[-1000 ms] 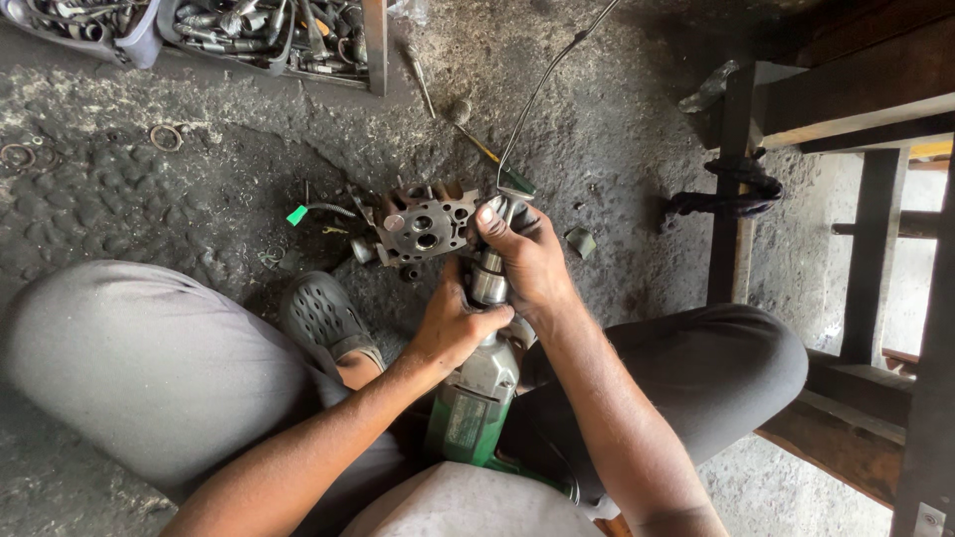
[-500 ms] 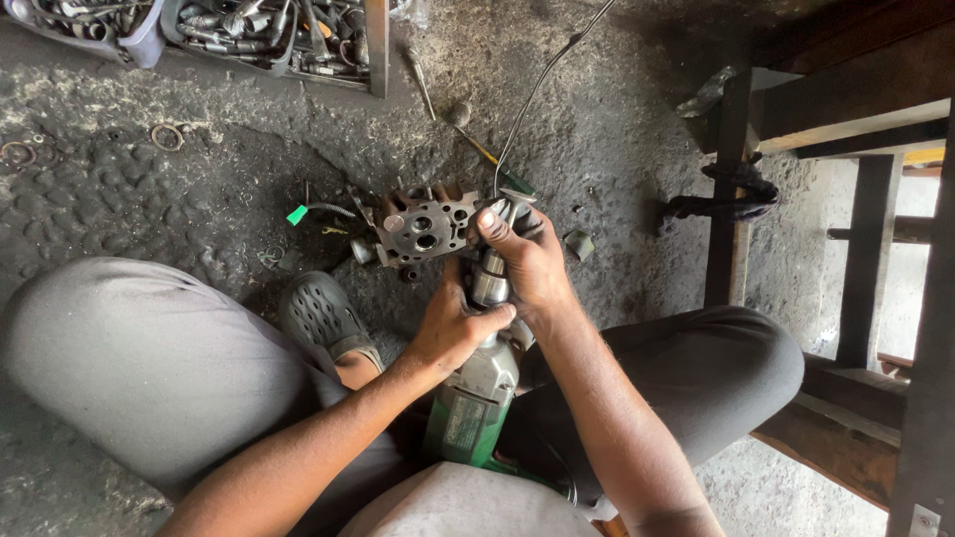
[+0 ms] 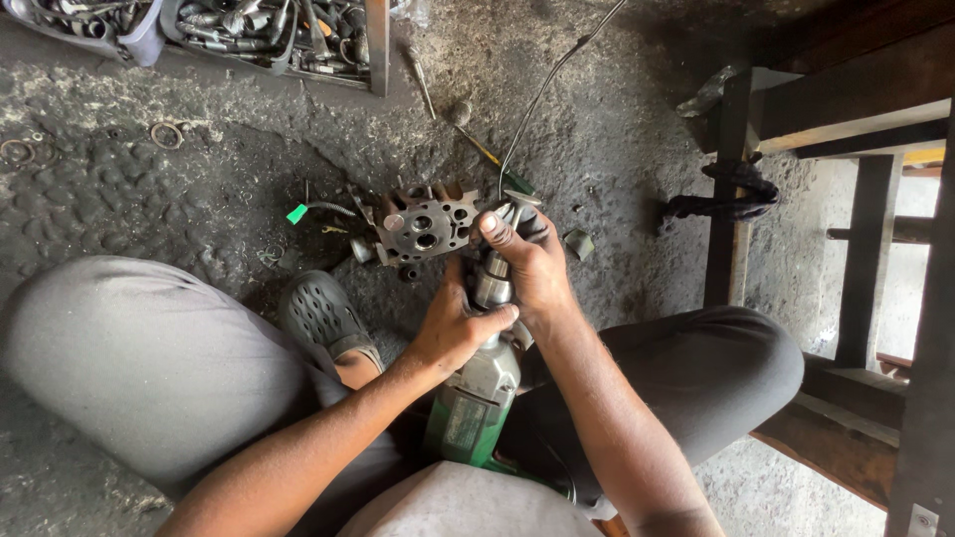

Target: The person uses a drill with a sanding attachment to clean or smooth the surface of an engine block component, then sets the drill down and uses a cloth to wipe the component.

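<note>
On the floor between the knees, left hand point(image 3: 453, 333) and right hand point(image 3: 532, 268) fingers both closed around green drill point(image 3: 477, 398) neck, beside metal engine part point(image 3: 423, 224).

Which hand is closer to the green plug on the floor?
Left. The left hand grips the drill, below-right of the green plug; the right hand is farther right.

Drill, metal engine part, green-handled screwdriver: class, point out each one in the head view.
Drill point(image 3: 476, 403): head view, on its green body.
Metal engine part point(image 3: 426, 224): head view, on its holed face.
Screwdriver point(image 3: 518, 183): head view, on its green handle.
</note>
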